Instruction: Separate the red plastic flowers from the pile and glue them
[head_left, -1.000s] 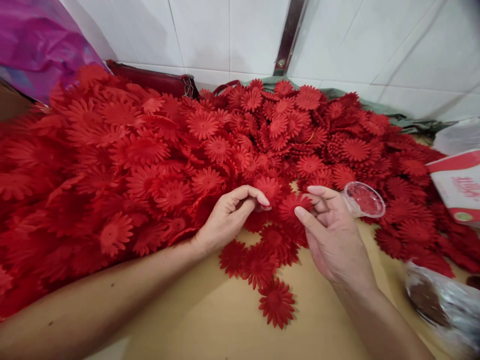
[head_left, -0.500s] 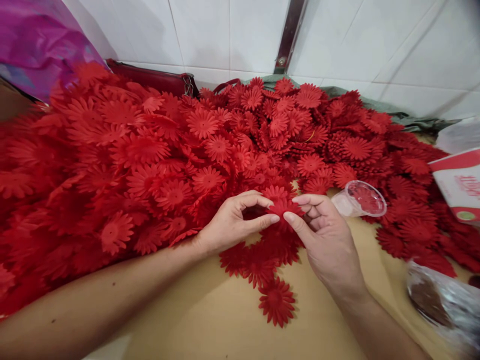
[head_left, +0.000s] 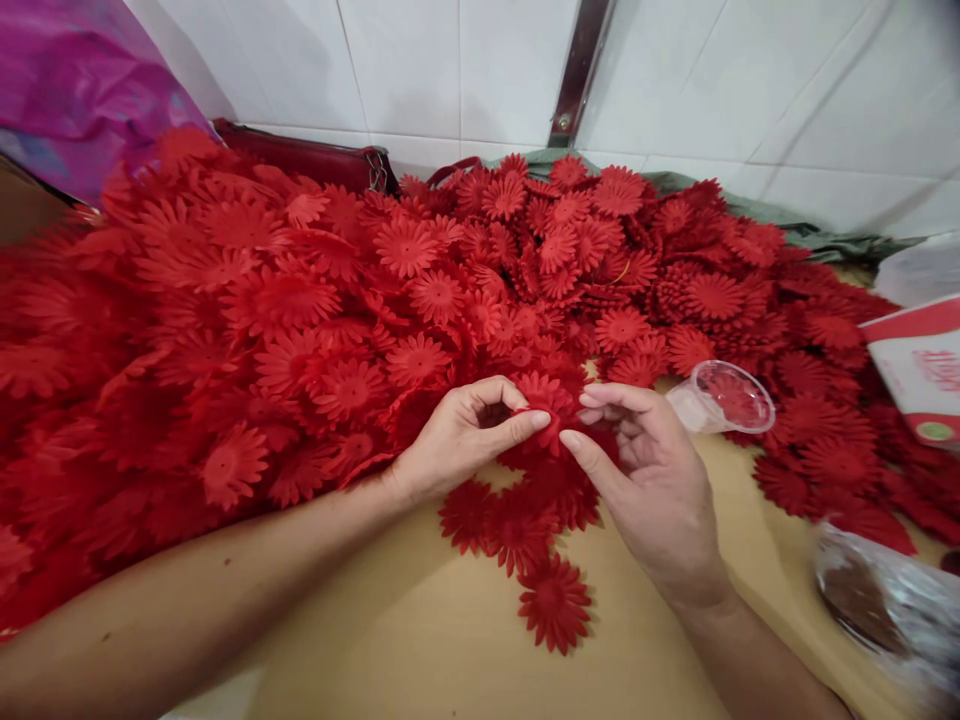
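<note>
Both your hands, left and right, pinch one flower; likely light, floppy, so grip near its centre.

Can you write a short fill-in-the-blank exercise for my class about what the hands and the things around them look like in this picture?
1. Both hands pinch a flower cutout whose colour is ____.
2. The clear plastic cup lies on its ____ beside the right hand.
3. The left hand rests at the edge of a big ____ of cutouts.
4. The wall behind the table is covered in white ____.

Missing words: red; side; pile; tiles
</note>
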